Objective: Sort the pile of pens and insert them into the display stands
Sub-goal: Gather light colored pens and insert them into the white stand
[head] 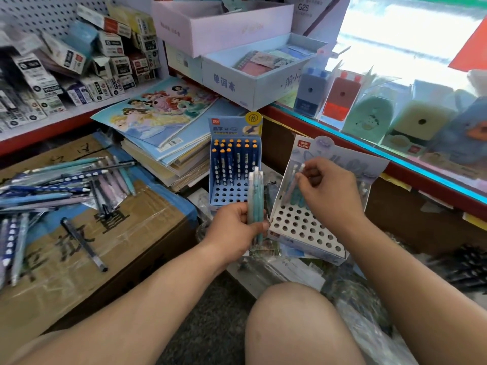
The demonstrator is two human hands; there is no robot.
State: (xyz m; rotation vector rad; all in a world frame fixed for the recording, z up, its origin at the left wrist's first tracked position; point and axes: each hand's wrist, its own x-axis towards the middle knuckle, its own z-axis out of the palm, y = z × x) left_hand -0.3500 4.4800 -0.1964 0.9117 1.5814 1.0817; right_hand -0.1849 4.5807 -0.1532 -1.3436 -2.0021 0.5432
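My left hand (237, 227) grips a small bunch of pale blue and teal pens (255, 201), held upright between the two stands. My right hand (326, 191) pinches the top of a pastel pen (296, 177) standing in the back rows of the white display stand (303, 227), whose front holes are open. Behind my left hand stands a blue display stand (233, 164) with several dark blue, orange-capped pens in it. A pile of loose pens (66, 183) lies on the cardboard box (105, 246) at the left.
A stack of notebooks (163, 133) leans behind the blue stand. Shelves of small boxes (79, 67) fill the upper left. Pencil sharpeners (342, 98) line a glass counter at the right. My knee (297, 320) is below the stands. Black pens (469, 270) lie at far right.
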